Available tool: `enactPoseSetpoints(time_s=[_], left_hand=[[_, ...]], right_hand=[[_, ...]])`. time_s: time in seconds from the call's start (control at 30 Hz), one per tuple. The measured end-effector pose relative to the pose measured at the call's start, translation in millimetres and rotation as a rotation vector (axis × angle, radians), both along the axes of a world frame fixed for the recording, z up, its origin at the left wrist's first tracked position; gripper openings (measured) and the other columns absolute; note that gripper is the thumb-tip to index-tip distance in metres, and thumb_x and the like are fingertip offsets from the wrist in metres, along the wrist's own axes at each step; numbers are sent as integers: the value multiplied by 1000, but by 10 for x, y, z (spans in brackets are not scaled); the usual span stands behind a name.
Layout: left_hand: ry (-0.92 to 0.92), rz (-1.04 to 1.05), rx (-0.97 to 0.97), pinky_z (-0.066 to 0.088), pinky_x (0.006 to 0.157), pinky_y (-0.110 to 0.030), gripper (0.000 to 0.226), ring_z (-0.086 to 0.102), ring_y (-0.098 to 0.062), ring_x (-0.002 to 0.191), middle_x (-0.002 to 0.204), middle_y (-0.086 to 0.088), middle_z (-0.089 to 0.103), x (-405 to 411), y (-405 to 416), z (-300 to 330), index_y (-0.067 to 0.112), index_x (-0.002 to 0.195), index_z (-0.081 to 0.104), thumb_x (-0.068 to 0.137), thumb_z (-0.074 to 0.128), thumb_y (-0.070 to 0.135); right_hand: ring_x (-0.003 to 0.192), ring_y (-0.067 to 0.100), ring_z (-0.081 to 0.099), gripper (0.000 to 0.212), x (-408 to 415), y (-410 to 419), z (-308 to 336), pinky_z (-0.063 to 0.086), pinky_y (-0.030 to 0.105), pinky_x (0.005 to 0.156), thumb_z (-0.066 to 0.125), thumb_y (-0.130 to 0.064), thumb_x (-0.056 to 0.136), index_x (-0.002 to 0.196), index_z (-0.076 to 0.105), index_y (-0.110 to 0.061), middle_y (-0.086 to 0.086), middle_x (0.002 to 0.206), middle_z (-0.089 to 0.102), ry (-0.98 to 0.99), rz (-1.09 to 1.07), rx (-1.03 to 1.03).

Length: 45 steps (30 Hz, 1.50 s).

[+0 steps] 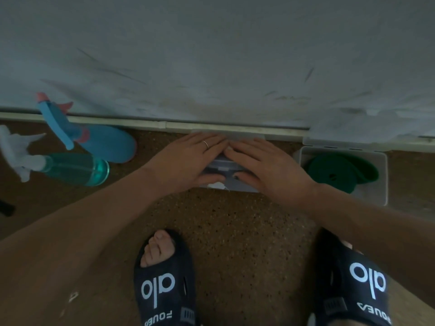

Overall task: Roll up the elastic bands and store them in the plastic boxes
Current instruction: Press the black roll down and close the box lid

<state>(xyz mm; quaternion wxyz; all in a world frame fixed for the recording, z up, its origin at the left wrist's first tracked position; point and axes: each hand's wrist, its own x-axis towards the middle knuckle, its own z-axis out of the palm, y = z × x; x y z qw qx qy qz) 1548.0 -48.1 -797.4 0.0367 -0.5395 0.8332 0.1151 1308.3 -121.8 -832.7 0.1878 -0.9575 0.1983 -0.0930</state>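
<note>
Both hands flat on the lid of a clear plastic box on the floor, hard against the skirting at the foot of the wall. Left hand and right hand lie with fingers straight, tips nearly meeting over the lid's far edge, thumbs along the near edge. Neither is curled round anything; they look to be pressing down.

Risks, as I judge them: the lid may seat on one side only if the pressure is uneven, and a coiled band underneath could spring it back up. A scrap of something white pokes out at the near edge; it could be caught in the seam and stop the catch closing. What the box holds I cannot tell, as the hands cover it.

Second box just to the right, lid open and leaning back against the wall, holds a green elastic band wound into a loose flat coil. It looks rubbery, matte, wide, with its outer end lying slack.

Boxes: thin translucent plastic, rectangular, rounded corners. Floor: speckled brown, grainy. Wall pale and scuffed. To the left, two spray bottles lying on their sides, one teal, one blue. Dark slides on both feet.
</note>
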Motion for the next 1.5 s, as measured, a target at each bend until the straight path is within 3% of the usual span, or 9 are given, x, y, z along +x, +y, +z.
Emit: enactPoseSetpoints(time_s=[0.17, 0.4, 0.73, 0.93, 1.07, 1.13, 1.23, 1.37, 1.5], left_hand=[[50, -44, -13, 37, 118, -46, 77, 51, -36, 137, 149, -23, 51, 36, -4, -70, -3, 147, 46, 97, 41, 55], [18, -22, -57, 33, 121, -46, 74, 44, -36, 143, 155, -24, 43, -39, 149, -98, -4, 150, 41, 98, 48, 47], [-5, 59, -54, 29, 123, -41, 77, 38, -28, 146, 159, -14, 40, -92, 157, -26, 5, 155, 36, 99, 44, 58], [-102, 27, -48, 24, 124, -43, 87, 40, -28, 145, 159, -13, 40, -136, 93, 0, 6, 154, 37, 92, 56, 64], [-203, -61, -135, 28, 120, -44, 84, 41, -34, 140, 153, -21, 46, -139, 127, -53, 0, 146, 48, 78, 77, 41], [-268, -70, -186, 33, 117, -48, 81, 41, -36, 137, 151, -23, 48, -145, 129, -98, -1, 142, 52, 77, 79, 37], [-316, -83, -218, 39, 112, -51, 71, 49, -40, 132, 146, -25, 52, -188, 60, -95, -2, 138, 52, 84, 74, 40], [-292, -43, -160, 39, 111, -52, 71, 48, -41, 131, 147, -24, 50, -218, 5, -63, 1, 136, 51, 84, 73, 43], [-206, 76, 19, 40, 107, -48, 99, 47, -38, 128, 144, -19, 46, -427, -137, 186, 5, 136, 47, 67, 78, 69]], right_hand=[[146, 34, 43, 90, -28, -40, 11, 28, 52, 123, 83, -42, 84, 157, 40, -12, 15, 163, 38, 102, 64, 8], [141, 41, 49, 81, -26, 66, 43, 32, 58, 119, 87, -27, 81, 151, 50, -9, 20, 158, 45, 43, 52, -20], [145, 36, 44, 81, -35, 34, 71, 23, 48, 122, 69, -40, 88, 157, 39, -11, 19, 160, 41, 87, 56, -65], [146, 36, 43, 86, -11, 133, 118, 26, 49, 124, 81, -35, 86, 154, 40, -3, 22, 159, 43, 142, 24, -114], [158, 42, 8, 97, -52, 286, 129, 3, 50, 127, 70, -8, 89, 164, 9, -5, 30, 169, 6, 297, 97, -189], [157, 42, -10, 103, -65, 283, 126, -6, 51, 127, 64, -7, 92, 163, -12, -8, 29, 168, -14, 386, 137, -224], [156, 40, -19, 102, -53, 190, 134, -13, 49, 125, 58, -10, 97, 160, -23, -9, 27, 166, -24, 454, 163, -247], [158, 37, -13, 97, -24, 172, 185, -10, 46, 127, 59, -10, 98, 163, -13, -12, 23, 170, -16, 429, 139, -182], [155, 34, 23, 79, -110, 107, 538, 11, 45, 129, 66, -7, 84, 157, 37, -12, 18, 166, 29, 161, -34, -48]])
